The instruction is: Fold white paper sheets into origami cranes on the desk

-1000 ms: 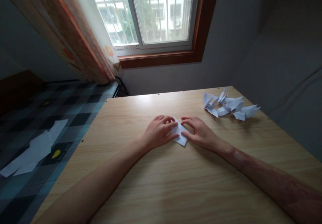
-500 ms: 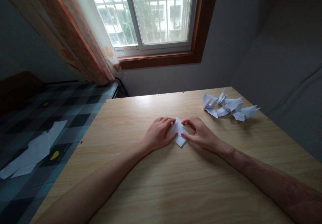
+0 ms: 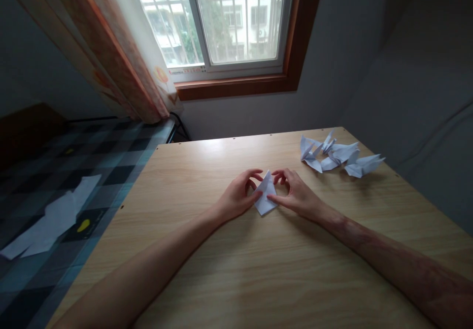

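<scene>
- Your left hand (image 3: 238, 198) lies on the desk (image 3: 221, 275) near its middle. The thumb and curled fingers are closed on the left edge of the folded paper (image 3: 266, 197).
- Your right hand (image 3: 297, 197) faces it from the other side. Its thumb presses the paper's right edge low down, and the forefinger is hooked over near the top point, so this hand is pinching the paper too.
- The folded paper is white and roughly kite-shaped. It stands tilted between your two hands, with its lower corner on the desk top and its upper point lifted off the wood.
- A cluster of folded paper cranes (image 3: 338, 155) sits near the far right corner of the desk, well apart from your hands.
- Past the desk's left edge is a bed with a checked cover (image 3: 111, 161), and loose white sheets (image 3: 51, 220) lie on it.
- Beyond the far edge are a window (image 3: 229, 18) and a drawn curtain (image 3: 121, 58).
</scene>
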`<state>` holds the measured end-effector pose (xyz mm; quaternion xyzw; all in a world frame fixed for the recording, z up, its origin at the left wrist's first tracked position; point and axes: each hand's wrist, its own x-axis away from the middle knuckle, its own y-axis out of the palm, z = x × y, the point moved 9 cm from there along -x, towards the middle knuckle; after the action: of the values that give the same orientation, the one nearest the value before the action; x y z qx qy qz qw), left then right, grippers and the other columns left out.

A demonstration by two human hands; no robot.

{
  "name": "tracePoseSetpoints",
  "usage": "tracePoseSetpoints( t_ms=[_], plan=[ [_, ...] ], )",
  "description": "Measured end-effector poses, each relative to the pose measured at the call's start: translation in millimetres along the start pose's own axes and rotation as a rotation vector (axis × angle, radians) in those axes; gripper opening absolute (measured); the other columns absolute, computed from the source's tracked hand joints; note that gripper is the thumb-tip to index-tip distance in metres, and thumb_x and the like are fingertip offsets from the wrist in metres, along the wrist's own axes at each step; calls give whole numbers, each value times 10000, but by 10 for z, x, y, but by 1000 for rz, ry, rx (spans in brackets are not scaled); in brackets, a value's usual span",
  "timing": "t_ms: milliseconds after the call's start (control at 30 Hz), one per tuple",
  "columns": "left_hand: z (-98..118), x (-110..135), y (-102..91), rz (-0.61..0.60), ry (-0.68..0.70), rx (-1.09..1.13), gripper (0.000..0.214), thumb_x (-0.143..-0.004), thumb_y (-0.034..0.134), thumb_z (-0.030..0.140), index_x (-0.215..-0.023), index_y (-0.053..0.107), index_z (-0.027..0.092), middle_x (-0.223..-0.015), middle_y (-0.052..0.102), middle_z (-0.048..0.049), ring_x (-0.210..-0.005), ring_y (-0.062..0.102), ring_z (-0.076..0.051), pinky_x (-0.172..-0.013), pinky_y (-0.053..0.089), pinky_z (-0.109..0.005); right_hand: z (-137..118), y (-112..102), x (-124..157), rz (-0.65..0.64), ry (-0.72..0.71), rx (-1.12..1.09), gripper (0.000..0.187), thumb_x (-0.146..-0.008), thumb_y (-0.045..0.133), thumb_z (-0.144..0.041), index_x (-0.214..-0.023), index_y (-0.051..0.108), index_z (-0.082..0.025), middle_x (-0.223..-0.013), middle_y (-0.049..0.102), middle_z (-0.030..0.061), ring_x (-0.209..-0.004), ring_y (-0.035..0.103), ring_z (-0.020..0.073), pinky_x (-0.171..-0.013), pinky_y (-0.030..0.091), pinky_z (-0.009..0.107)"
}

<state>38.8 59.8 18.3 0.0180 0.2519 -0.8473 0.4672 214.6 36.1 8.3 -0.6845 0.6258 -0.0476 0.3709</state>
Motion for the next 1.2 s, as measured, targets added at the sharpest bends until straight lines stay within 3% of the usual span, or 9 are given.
tracePoseSetpoints(
  t_ms=[233,367,433,533,733,967,1067,1200],
  plan=[
    [-34,-22,-88,74,-36,84,387,-951,738,283,-1312,630,195,-1144,745,-84,-783,630,-122,-681,514,-246,3,26,-20,-30,65,-159,413,-912,817,-323,-1267,618,-248,-959,766,19,-861,699,218,-810,584,370],
    [-35,-20,-87,77,-63,34,272,-943,764,320,-1137,623,191,-909,702,-11,-662,545,-100,-588,422,-223,-14,64,-28,-64,93,-228,337,-923,800,-327,-1198,623,-245,-902,759,6,-818,703,207,-762,576,347],
    [-27,-16,-78,70,-77,6,251,-954,763,348,-1088,620,193,-802,657,21,-631,533,-101,-567,394,-219,-33,83,-33,-78,75,-219,310,-917,803,-324,-1164,634,-245,-911,759,10,-806,695,205,-747,573,343],
    [-2,-11,-63,55,-86,-1,270,-972,760,404,-1077,633,190,-815,691,8,-641,576,-108,-574,417,-221,-48,73,-41,-59,35,-134,308,-881,831,-312,-1128,660,-246,-941,753,22,-820,675,213,-749,573,350],
    [47,-8,-4,-20,-48,21,349,-917,826,397,-1148,674,184,-967,779,-60,-803,712,-161,-658,522,-243,-12,62,-40,-27,16,-111,322,-887,831,-312,-1157,670,-243,-1046,755,50,-904,685,236,-811,601,381],
    [-27,1,5,-10,-41,-33,248,-911,764,278,-1130,694,183,-927,788,-47,-739,685,-146,-643,496,-235,-202,-8,-33,-17,-94,26,202,-909,797,-227,-1092,716,-257,-1155,735,81,-1157,654,315,-1022,562,492],
    [-6,1,-19,12,-26,-52,205,-913,766,277,-1082,694,185,-961,799,-62,-816,729,-176,-699,539,-260,-277,-12,-13,-40,-150,107,184,-921,778,-206,-1091,743,-270,-1291,713,101,-1250,630,340,-1096,525,540],
    [44,-16,-71,33,13,-128,146,-920,772,293,-982,694,187,-961,788,-54,-857,717,-177,-753,554,-273,-349,48,20,-121,-210,160,293,-908,757,-171,-1182,733,-273,-1524,624,115,-1429,560,357,-1208,459,575]
  ],
)
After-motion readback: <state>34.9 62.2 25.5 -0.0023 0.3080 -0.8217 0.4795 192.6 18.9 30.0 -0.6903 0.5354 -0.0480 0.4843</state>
